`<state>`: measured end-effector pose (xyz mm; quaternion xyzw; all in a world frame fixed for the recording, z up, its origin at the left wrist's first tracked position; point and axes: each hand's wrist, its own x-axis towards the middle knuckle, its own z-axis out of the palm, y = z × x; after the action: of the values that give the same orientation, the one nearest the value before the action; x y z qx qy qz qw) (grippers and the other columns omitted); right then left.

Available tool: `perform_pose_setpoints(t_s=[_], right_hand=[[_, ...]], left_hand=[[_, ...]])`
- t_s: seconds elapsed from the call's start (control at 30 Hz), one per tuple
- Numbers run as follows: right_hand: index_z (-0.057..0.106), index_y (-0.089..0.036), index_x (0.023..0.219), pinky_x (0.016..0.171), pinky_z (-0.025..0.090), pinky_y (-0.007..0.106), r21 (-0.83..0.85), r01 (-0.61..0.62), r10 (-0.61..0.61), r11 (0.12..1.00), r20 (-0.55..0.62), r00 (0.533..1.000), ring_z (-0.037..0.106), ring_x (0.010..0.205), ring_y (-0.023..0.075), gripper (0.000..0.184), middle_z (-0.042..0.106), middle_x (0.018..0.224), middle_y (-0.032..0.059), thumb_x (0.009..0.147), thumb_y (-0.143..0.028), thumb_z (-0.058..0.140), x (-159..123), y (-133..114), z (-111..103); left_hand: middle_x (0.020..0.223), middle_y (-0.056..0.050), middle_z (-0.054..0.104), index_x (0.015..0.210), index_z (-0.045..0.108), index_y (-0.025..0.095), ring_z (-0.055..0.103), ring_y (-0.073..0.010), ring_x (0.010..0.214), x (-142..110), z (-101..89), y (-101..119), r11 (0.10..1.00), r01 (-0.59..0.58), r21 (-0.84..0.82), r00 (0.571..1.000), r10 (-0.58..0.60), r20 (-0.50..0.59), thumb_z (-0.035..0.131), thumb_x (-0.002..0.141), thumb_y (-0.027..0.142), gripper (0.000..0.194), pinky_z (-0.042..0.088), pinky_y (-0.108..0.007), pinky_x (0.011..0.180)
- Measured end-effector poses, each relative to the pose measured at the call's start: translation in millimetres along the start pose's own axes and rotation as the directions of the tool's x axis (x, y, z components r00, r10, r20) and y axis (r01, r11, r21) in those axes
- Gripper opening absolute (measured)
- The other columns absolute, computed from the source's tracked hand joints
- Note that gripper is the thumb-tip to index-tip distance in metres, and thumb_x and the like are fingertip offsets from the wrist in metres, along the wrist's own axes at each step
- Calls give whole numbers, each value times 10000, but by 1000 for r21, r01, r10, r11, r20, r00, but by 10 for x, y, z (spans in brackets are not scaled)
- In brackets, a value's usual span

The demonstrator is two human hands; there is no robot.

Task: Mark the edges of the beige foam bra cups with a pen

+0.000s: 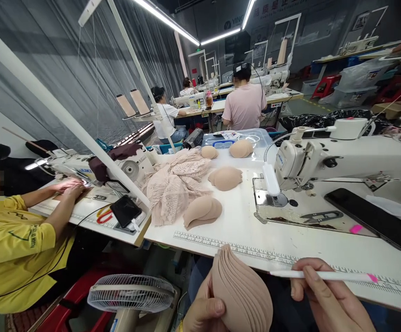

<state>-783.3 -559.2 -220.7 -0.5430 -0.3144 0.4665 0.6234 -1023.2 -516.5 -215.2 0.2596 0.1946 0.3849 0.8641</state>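
Observation:
My left hand grips a stack of beige foam bra cups held on edge below the table's front edge. My right hand pinches a thin white pen with a pink tip, pointing right, just beside the stack. More beige cups lie on the white table: one pile near the printed ruler, another farther back, and others by a clear bin. A heap of beige lace fabric lies left of them.
A white sewing machine stands at right, with a black phone on its bed. A person in yellow sews at the left table. A fan stands on the floor. Other workers sit farther back.

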Motion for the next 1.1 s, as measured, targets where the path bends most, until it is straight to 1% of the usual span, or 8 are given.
perform_pose_setpoints(t_s=[0.1, 0.2, 0.3, 0.43, 0.53, 0.7, 0.9, 1.1], right_hand=[[620, -260, 832, 668, 467, 293, -16, -69, 70, 997, 37, 997, 487, 687, 206, 478, 545, 658, 8, 1007, -705, 616, 45, -62, 65], [639, -261, 846, 693, 412, 299, 22, -155, 154, 988, 43, 987, 447, 686, 201, 502, 538, 621, -4, 980, -745, 635, 5, -189, 243], [650, -262, 880, 748, 375, 308, 58, -212, 212, 975, 20, 977, 449, 706, 199, 510, 550, 608, -20, 941, -767, 684, -65, -300, 393], [652, -255, 821, 738, 360, 311, 124, -265, 259, 956, 60, 964, 412, 678, 190, 519, 520, 580, -21, 929, -760, 705, -108, -381, 427], [650, -255, 804, 729, 366, 312, 123, -245, 243, 962, 36, 969, 400, 665, 188, 514, 502, 592, -19, 959, -744, 675, -111, -403, 394], [640, -259, 802, 758, 384, 305, 13, -162, 161, 987, 72, 984, 447, 691, 190, 509, 537, 609, -15, 977, -736, 658, -135, -395, 404], [652, -257, 791, 717, 391, 310, 97, -268, 263, 959, 61, 963, 407, 657, 191, 506, 497, 571, -11, 969, -731, 668, -148, -442, 403], [637, -263, 780, 731, 399, 307, 5, -183, 181, 983, 105, 978, 445, 671, 192, 496, 523, 607, -10, 999, -708, 642, -180, -435, 405]], left_hand=[[1415, -191, 690, 1620, 420, 201, 644, -390, 1339, 0, 22, 17, 1000, -24, 14, 997, 23, 68, 882, 740, 368, 1008, 453, -530, 1152], [1373, -202, 712, 1593, 464, 178, 688, -373, 1270, -2, 3, 43, 999, -9, 40, 997, 6, 83, 885, 742, 368, 969, 483, -511, 1110], [1346, -183, 735, 1586, 483, 204, 691, -359, 1272, -17, -25, 60, 999, 14, 30, 998, -15, 55, 907, 720, 318, 971, 468, -511, 1134], [1344, -157, 735, 1565, 530, 213, 705, -329, 1238, -58, -49, 45, 999, 31, 26, 999, -30, -33, 941, 672, 302, 987, 498, -437, 1093], [1383, -150, 710, 1608, 470, 230, 679, -355, 1275, -84, -55, 31, 998, 46, 49, 993, -40, -111, 957, 639, 332, 1090, 460, -464, 1137], [1328, -193, 727, 1646, 390, 212, 683, -386, 1249, -75, -10, 57, 997, 63, 47, 995, -59, -86, 962, 639, 339, 1165, 441, -508, 1129], [1321, -167, 732, 1541, 570, 247, 698, -357, 1223, -68, 14, 60, 999, 44, -2, 996, -44, -82, 962, 648, 274, 975, 457, -487, 1116], [1250, -153, 757, 1526, 589, 242, 723, -332, 1156, -68, 35, 61, 999, 50, -11, 993, -51, -104, 973, 643, 257, 962, 498, -457, 1069]])
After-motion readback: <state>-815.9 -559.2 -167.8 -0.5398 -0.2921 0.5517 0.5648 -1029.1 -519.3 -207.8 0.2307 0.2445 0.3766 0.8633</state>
